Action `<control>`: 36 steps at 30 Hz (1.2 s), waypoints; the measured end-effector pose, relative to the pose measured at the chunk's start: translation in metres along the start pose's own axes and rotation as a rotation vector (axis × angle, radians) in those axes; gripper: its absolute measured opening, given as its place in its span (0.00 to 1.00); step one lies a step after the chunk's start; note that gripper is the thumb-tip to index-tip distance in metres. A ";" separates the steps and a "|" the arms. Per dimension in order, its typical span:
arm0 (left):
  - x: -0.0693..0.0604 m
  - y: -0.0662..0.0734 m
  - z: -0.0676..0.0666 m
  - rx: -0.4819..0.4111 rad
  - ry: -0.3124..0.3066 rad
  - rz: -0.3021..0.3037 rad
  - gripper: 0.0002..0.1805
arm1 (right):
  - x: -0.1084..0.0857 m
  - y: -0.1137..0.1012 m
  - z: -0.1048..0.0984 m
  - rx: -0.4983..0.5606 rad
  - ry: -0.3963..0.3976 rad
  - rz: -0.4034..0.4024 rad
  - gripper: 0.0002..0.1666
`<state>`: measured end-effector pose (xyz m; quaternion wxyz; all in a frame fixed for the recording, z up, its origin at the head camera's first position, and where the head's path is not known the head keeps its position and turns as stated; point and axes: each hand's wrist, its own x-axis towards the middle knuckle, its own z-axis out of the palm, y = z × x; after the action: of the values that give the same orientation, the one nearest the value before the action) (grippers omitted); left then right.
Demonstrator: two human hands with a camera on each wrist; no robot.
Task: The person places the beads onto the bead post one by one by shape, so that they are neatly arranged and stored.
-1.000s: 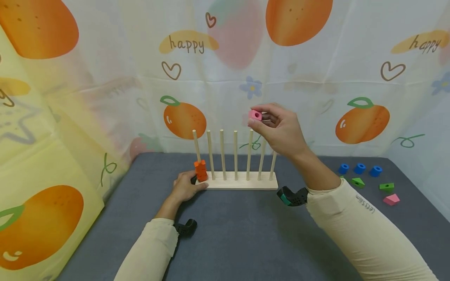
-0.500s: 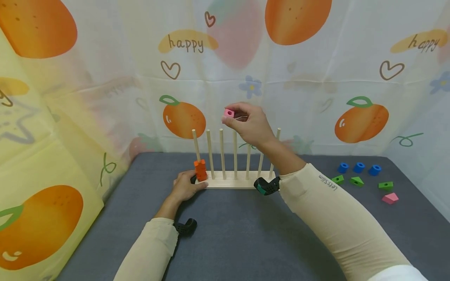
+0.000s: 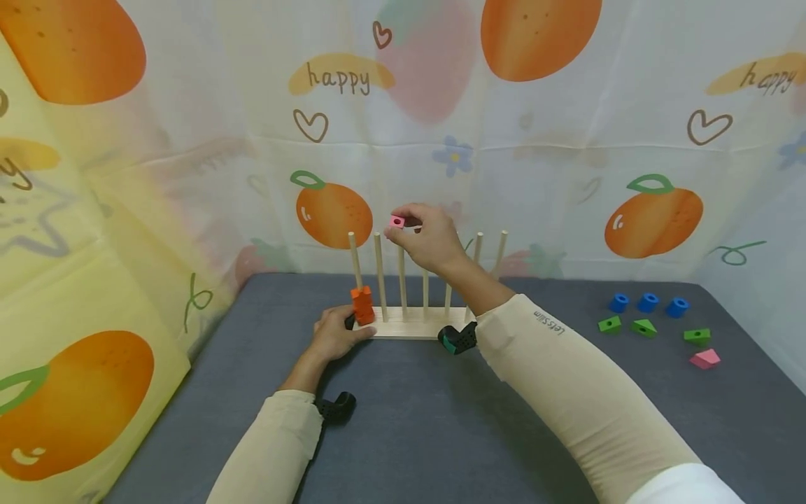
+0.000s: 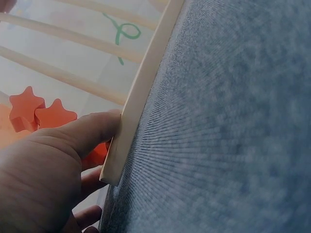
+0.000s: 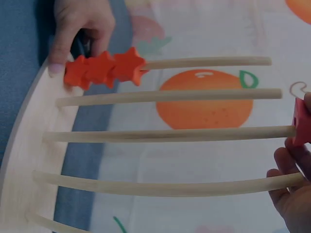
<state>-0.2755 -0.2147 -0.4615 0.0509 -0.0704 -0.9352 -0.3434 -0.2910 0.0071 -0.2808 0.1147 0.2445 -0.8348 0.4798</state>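
A wooden peg board (image 3: pixel 415 327) with a row of upright pegs stands on the table. Orange star beads (image 5: pixel 101 71) are stacked at the foot of its leftmost peg. My left hand (image 3: pixel 334 336) grips the left end of the base; in the left wrist view its thumb (image 4: pixel 99 127) lies along the front, with fingers behind. My right hand (image 3: pixel 431 238) pinches a pink block (image 3: pixel 397 221) with a hole, held at the top of the third peg from the left. In the right wrist view the block meets that peg's tip; whether the peg enters the hole I cannot tell.
On the right of the table lie several blue cylinders (image 3: pixel 648 302), green triangular blocks (image 3: pixel 644 328), a green rectangular block (image 3: pixel 697 337) and another pink block (image 3: pixel 704 359). A fruit-patterned cloth (image 3: pixel 541 161) hangs behind the table.
My right hand has carried the pink block leftward from above the right-hand pegs, then lowered it to the top of the third peg. The left hand stays on the base.
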 end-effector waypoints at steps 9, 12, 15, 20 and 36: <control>0.001 0.002 0.000 -0.009 -0.011 -0.009 0.25 | -0.002 0.009 0.005 0.093 0.064 0.079 0.21; 0.001 0.001 -0.001 -0.010 -0.015 -0.016 0.24 | -0.002 0.011 0.006 0.108 0.078 0.081 0.21; 0.001 0.001 -0.001 -0.010 -0.012 -0.010 0.24 | -0.003 0.010 0.008 0.125 0.077 0.080 0.21; 0.001 0.000 0.000 0.004 -0.002 -0.001 0.24 | -0.006 0.012 0.011 0.120 0.050 0.091 0.21; 0.002 0.000 0.002 0.013 0.004 -0.009 0.26 | -0.018 0.033 0.029 0.357 0.122 0.137 0.35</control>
<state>-0.2777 -0.2133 -0.4623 0.0519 -0.0652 -0.9376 -0.3376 -0.2915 0.0020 -0.3281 0.0871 0.1740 -0.7426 0.6408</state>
